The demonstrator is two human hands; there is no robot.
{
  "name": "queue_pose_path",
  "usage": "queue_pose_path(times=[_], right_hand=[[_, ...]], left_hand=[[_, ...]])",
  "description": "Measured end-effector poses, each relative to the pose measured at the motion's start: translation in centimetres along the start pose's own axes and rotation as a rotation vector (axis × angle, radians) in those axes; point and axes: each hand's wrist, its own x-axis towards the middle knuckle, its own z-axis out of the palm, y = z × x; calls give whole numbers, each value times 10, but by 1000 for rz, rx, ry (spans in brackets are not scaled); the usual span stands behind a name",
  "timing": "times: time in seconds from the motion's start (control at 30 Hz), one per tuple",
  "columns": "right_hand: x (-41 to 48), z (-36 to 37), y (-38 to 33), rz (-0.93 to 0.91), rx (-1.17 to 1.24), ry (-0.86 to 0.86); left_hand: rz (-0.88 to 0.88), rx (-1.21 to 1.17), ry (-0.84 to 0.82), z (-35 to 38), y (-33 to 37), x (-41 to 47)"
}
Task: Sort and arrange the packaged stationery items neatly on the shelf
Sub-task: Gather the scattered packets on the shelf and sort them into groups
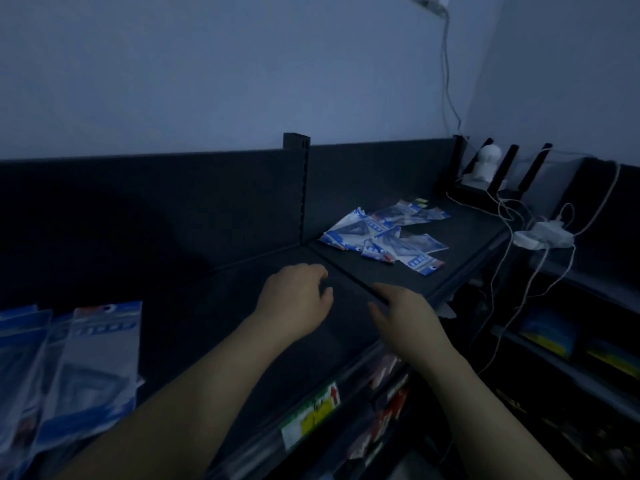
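Loose packets [384, 237] lie scattered on the shelf [464, 237], right section, just right of the upright divider [304, 188]. Stacked packets [69, 372] sit at the near left. Both hands, left hand [298, 299] and right hand [405, 317], are between the two groups. Power strip [542, 237] is far right.

We see a dim room with pale bluish walls [207, 71] meeting in a corner at far right. A dark back panel [138, 209] runs along the wall. Cables [446, 81] hang down the corner to a white power strip [542, 235]; lower dark racks [571, 368] stand at right.
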Motion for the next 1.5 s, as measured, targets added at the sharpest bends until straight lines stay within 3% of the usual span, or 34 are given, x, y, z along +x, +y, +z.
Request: queue_pose_path(times=[0.33, 0.73, 0.97, 1.07, 1.2, 1.3, 1.5], right_hand=[[89, 6, 50, 135, -55, -12], [213, 47, 141, 11, -189, -59], [229, 57, 171, -59, -190, -11], [228, 55, 176, -84, -127, 54], [225, 54, 176, 21, -33, 183], [225, 55, 180, 166, -117, 137], [225, 52, 176, 229, -28, 130]], left_hand=[[9, -20, -92, 42, 2, 102], [-57, -118, -96, 110, -19, 219], [-46, -31, -217, 142, -23, 275], [-120, -60, -190, 150, -21, 285], [-197, -26, -153, 157, -18, 285], [-266, -136, -166, 158, -17, 283], [-259, -187, -263, 149, -21, 267]])
